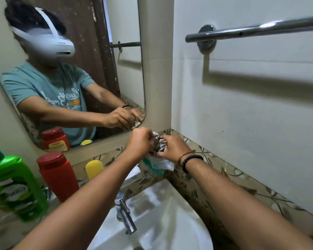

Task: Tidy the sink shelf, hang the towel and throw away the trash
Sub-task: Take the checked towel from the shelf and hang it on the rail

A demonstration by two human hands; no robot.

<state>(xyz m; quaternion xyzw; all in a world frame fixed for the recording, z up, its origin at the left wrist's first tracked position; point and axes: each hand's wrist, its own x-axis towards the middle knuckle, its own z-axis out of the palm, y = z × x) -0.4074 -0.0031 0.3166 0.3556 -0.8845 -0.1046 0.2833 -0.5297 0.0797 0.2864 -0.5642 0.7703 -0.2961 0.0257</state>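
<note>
Both my hands meet at the right end of the sink shelf, in the corner below the mirror. My left hand [140,142] and my right hand [174,147] are closed together on a crumpled silvery wrapper [157,143]. Under them lies a white and teal piece of plastic or paper trash [158,165], partly hidden. On the shelf to the left stand a green bottle [14,186], a red bottle [57,175] and a yellow-capped item [94,168]. A bare metal towel bar [257,29] is on the right wall. No towel is in view.
A white sink [170,222] with a chrome tap [124,212] sits below my arms. The mirror [70,69] above the shelf shows a person wearing a headset. Patterned floral tiles [242,179] line the wall behind the sink.
</note>
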